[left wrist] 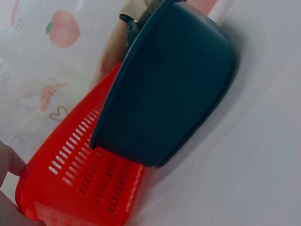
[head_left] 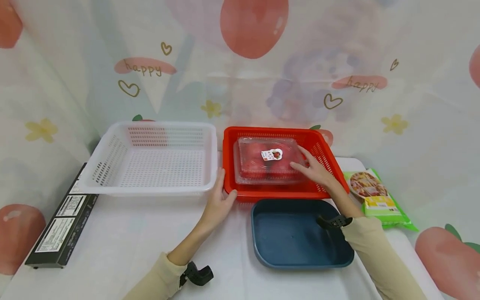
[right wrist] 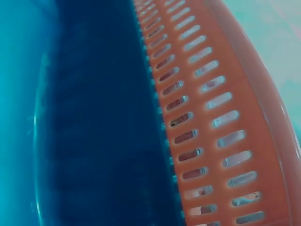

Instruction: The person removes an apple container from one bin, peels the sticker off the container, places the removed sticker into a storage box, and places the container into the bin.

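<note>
A clear plastic clamshell box of red fruit [head_left: 249,160], with a label on its lid, sits inside the red slotted basket [head_left: 273,194]. My right hand [head_left: 316,168] holds the box by its right end, thumb over the lid. With my left hand [head_left: 218,204] I grip the basket's front left corner, the thumb at its front rim and the fingers along its left side. In the left wrist view, fingertips [left wrist: 14,165] press that corner of the basket [left wrist: 61,188]. The right wrist view shows the basket's slotted wall [right wrist: 207,117], the right hand itself out of sight.
A white slotted basket [head_left: 150,191] stands left of the red one. In front of the red basket lies a dark blue basin [head_left: 292,237], under my right forearm. A black labelled box [head_left: 56,233] is at the far left, a green food packet [head_left: 378,200] at the right.
</note>
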Demonstrator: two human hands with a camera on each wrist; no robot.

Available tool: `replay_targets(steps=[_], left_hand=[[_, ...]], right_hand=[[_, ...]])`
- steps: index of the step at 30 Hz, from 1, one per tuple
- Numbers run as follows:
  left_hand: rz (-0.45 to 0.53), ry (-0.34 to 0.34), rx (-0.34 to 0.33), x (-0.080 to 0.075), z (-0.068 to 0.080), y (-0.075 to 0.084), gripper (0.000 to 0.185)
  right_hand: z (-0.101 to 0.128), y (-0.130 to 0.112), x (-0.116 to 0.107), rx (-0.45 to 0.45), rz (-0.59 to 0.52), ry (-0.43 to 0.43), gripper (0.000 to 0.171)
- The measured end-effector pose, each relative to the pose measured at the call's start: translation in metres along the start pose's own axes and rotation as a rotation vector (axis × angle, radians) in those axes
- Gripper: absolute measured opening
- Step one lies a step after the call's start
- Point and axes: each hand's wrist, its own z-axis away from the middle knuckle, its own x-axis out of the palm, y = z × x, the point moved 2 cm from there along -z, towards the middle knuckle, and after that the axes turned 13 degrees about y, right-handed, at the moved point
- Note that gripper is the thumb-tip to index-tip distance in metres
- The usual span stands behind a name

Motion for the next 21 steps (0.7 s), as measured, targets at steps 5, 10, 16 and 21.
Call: replay_targets(steps=[5,10,16,21], left_hand=[[0.015,0.010,-0.024,0.0011,-0.0013,-0.0028,0.086],[0.009,0.003,-0.036,0.0012,-0.0004,-0.0064,0.086],[0.000,0.024,0.004,0.0003,-0.0001,-0.0045,0.087],[-0.008,0.028,0.003,0.0002,-0.0008,-0.0029,0.086]], right_hand=[[-0.0024,0.0014,0.0003,0.013,-0.016,-0.009,0.088],[-0.0011,0.0074,0.0011,0.055,-0.015,-0.023,0.089],[-0.0034,0.0066,0.0010,0.042,-0.039,-0.011,0.088],[-0.0042,0.0054,0.0003,0.050,-0.042,-0.010,0.088]])
